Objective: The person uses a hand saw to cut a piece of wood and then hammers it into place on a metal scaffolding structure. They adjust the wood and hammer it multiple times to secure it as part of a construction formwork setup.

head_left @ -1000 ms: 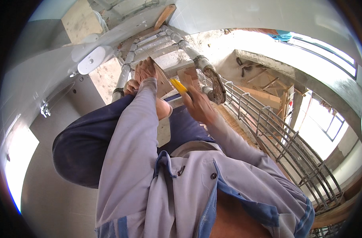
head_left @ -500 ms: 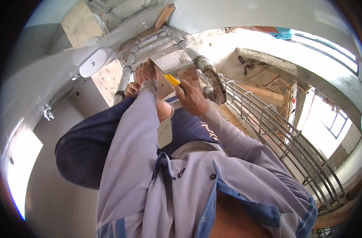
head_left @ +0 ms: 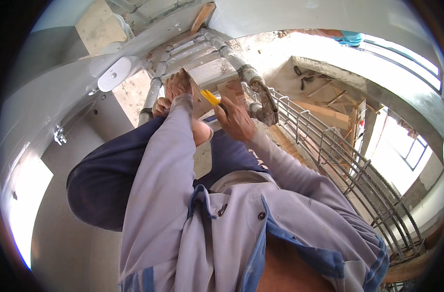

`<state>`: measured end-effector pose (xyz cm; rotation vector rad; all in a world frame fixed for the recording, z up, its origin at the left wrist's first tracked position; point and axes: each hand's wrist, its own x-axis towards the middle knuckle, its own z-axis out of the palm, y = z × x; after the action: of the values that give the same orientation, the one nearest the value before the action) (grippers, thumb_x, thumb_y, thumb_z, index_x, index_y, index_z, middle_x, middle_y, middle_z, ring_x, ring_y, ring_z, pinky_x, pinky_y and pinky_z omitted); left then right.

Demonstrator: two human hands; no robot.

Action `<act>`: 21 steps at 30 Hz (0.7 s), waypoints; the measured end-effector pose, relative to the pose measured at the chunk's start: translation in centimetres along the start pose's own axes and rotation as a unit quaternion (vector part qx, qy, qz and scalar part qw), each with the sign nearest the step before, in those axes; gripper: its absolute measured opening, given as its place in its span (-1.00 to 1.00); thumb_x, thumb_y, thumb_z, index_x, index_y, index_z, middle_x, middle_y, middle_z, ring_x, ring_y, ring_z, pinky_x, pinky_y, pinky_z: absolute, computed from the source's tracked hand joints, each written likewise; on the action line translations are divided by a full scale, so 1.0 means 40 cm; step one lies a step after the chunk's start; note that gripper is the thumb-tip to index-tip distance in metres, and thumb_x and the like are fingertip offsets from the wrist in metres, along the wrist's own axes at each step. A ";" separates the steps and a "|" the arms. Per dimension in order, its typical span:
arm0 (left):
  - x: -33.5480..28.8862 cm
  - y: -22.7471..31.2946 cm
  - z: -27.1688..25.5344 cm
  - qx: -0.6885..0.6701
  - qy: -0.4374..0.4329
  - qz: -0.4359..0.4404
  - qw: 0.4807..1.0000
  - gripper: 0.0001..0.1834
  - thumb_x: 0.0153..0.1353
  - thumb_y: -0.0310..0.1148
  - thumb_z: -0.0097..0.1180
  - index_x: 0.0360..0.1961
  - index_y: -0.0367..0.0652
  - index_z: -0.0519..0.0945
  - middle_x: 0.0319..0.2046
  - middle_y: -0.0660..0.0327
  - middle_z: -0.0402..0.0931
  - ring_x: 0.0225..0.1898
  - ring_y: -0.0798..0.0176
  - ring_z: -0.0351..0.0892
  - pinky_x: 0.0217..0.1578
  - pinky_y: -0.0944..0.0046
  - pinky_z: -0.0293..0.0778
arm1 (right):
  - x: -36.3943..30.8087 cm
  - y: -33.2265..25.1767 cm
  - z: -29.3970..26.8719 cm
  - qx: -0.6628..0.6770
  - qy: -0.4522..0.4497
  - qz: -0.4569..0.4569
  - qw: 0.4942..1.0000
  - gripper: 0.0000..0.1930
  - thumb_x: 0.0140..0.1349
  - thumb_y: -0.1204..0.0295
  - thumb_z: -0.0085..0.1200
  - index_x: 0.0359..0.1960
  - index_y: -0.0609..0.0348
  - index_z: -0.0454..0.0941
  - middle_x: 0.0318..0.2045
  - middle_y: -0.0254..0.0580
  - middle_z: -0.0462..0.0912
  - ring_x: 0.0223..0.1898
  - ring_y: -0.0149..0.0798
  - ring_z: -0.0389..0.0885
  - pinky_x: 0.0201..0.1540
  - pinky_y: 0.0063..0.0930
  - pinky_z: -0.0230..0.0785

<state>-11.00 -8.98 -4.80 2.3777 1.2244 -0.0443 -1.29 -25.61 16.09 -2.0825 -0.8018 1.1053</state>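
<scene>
My right hand (head_left: 237, 121) is closed round the yellow-and-black handle of a handsaw (head_left: 210, 97). Its thin blade slants away to the upper left, past my left hand (head_left: 177, 84). That hand's fingers are bent and look pressed on a brown wooden board (head_left: 233, 92), whose right part shows beyond the saw handle. The exact grip and the cutting edge are hidden. A bare foot (head_left: 161, 107) of mine lies just below the left hand, partly behind my forearm.
Grey scaffold-like pipes (head_left: 251, 78) run along both sides of the work spot. A rebar cage (head_left: 324, 141) stretches down the right. A white oval fixture (head_left: 114, 75) sits to the left. Loose timber (head_left: 324, 114) lies farther right, and a wooden block (head_left: 201, 17) stands at the far end.
The saw and right hand have barely moved; more of a greyish flat surface shows below the blade. My left hand has shifted very slightly left and stays bent in place.
</scene>
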 end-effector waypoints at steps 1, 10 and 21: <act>0.000 0.013 -0.014 -0.005 -0.010 -0.021 1.000 -0.50 0.35 -0.12 -0.37 -0.42 -0.19 0.58 -0.34 -0.01 0.56 -0.18 -0.07 0.48 -0.05 0.04 0.31 | 0.001 -0.002 0.001 0.002 -0.004 0.011 1.000 -0.75 0.27 0.28 -0.12 -0.26 0.26 0.32 -0.51 0.26 0.48 -0.42 0.27 0.48 -0.37 0.00 0.26; -0.009 0.044 -0.040 -0.039 -0.006 -0.097 0.994 -0.43 0.35 -0.05 -0.42 -0.33 -0.20 0.62 -0.27 -0.03 0.56 -0.15 -0.10 0.47 -0.01 0.02 0.29 | -0.232 -0.122 -0.172 -0.010 -0.075 0.155 0.985 -0.74 0.29 0.26 -0.12 -0.21 0.22 0.34 -0.51 0.25 0.51 -0.40 0.27 0.50 -0.37 -0.01 0.30; -0.008 0.068 -0.065 -0.033 -0.047 -0.125 0.991 -0.42 0.34 -0.04 -0.42 -0.37 -0.18 0.62 -0.30 -0.03 0.57 -0.16 -0.08 0.48 -0.02 0.02 0.29 | -0.172 -0.101 -0.131 0.045 -0.030 0.119 0.991 -0.75 0.28 0.29 -0.13 -0.25 0.27 0.33 -0.51 0.22 0.50 -0.45 0.26 0.49 -0.39 0.00 0.27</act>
<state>-9.55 -9.50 -1.37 2.1296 1.4478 -0.1901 -0.80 -29.62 24.73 -2.1159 -0.5284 1.3122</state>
